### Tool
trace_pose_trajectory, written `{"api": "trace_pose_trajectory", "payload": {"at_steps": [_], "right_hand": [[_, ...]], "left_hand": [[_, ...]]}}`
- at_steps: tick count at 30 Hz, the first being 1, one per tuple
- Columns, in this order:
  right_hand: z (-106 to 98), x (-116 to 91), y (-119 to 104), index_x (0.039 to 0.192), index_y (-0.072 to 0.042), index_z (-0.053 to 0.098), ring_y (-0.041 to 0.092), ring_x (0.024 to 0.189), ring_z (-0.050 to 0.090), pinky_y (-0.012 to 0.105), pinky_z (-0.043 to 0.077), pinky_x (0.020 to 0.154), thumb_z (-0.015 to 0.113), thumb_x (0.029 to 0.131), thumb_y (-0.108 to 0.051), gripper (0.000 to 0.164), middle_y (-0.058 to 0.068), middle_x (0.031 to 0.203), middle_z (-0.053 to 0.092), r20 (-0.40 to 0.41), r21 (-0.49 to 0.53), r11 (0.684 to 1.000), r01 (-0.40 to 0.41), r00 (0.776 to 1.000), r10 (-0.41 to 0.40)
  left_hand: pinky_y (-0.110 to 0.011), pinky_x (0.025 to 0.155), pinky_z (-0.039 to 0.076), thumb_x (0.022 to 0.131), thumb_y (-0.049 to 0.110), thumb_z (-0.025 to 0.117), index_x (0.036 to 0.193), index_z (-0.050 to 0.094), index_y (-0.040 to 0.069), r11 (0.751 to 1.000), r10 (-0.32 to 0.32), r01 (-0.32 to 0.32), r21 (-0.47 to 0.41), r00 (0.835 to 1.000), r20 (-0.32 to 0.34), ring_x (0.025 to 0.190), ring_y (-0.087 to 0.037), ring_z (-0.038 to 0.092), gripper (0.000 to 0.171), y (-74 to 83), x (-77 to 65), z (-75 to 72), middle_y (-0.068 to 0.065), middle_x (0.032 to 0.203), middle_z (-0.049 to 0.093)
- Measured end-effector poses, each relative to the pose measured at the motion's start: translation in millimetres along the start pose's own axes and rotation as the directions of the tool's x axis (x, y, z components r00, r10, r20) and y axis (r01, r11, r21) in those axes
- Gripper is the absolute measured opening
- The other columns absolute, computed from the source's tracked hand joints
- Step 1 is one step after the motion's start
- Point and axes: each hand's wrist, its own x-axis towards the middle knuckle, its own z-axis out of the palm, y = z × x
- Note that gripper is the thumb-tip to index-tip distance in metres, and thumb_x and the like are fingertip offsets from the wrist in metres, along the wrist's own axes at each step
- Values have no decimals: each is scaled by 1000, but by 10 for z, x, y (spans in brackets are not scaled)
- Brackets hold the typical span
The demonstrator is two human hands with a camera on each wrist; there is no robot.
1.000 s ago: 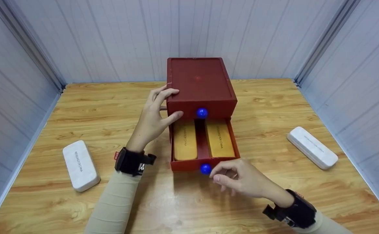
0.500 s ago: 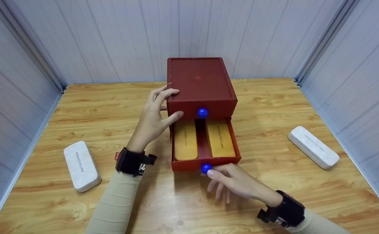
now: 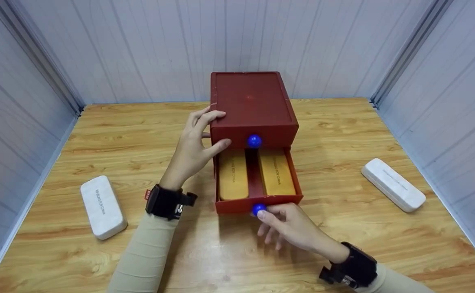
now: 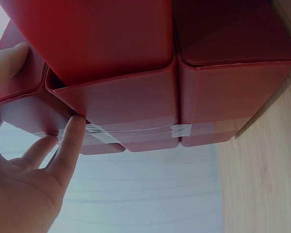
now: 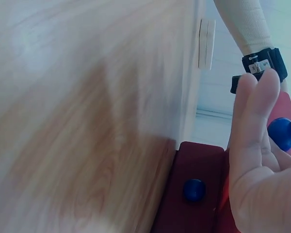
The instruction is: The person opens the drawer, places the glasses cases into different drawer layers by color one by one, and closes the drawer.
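Observation:
A red drawer cabinet (image 3: 249, 99) stands near the back of the table, one drawer (image 3: 237, 205) pulled out below its top tier. Two yellow cases lie in that drawer, one at the left (image 3: 233, 175) and one at the right (image 3: 278, 173). My left hand (image 3: 192, 148) holds the cabinet's top tier by its front left corner, thumb on the front and fingers on the top and side. My right hand (image 3: 296, 228) pinches the pulled-out drawer's blue knob (image 3: 258, 209) between thumb and forefinger, the other fingers hanging below.
White cases lie on the wooden table, one at the left (image 3: 103, 207) and one at the right (image 3: 392, 185). The top tier has a blue knob (image 3: 254, 141); another knob (image 5: 194, 190) shows on the bottom tier in the right wrist view. Pale panels (image 3: 139, 49) enclose the table.
My right hand has moved from beside the open drawer's blue knob to a pinch on it. The left hand keeps its place on the cabinet, and the drawer stays pulled out.

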Motion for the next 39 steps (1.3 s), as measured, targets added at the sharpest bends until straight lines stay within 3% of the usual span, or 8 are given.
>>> {"api": "trace_pose_trajectory", "payload": {"at_steps": [6,12,19,30,39], "right_hand": [[-25,33,-4,130,3,69,34,71,74,47,62,53,56,112,-30,40,18,93,78,-22,-1,1000,14,1000,-14],[-39,106,-8,126,5,70,34,71,74,54,61,54,54,113,-29,40,20,93,77,-26,-1,1000,30,999,-30],[-43,215,-40,123,6,72,34,73,74,50,62,54,55,112,-33,43,15,91,78,-50,8,1000,24,998,-23],[-42,285,-58,118,8,72,39,74,74,62,59,57,55,112,-33,44,15,90,79,-78,18,999,37,996,-36],[-100,390,-55,116,6,73,35,72,74,54,61,54,54,113,-34,44,13,89,79,-102,-1,999,40,994,-39]], "left_hand": [[-34,96,60,94,27,84,147,58,26,1000,2,-2,1,1000,-3,146,-21,47,59,12,3,5,-8,156,43],[-35,96,60,94,28,84,147,58,27,1000,-1,1,2,1000,0,144,-22,49,59,14,-1,11,-8,158,42],[-35,96,60,94,28,85,147,59,25,1000,-2,2,-3,1000,-2,142,-21,51,59,22,4,12,-8,158,42],[-35,96,60,94,28,84,147,58,27,1000,-6,6,-14,1000,1,143,-20,50,59,15,3,9,-8,158,42],[-36,96,60,94,28,85,147,59,27,1000,-8,8,-1,1000,-2,147,-23,45,59,17,0,8,-7,157,42]]}}
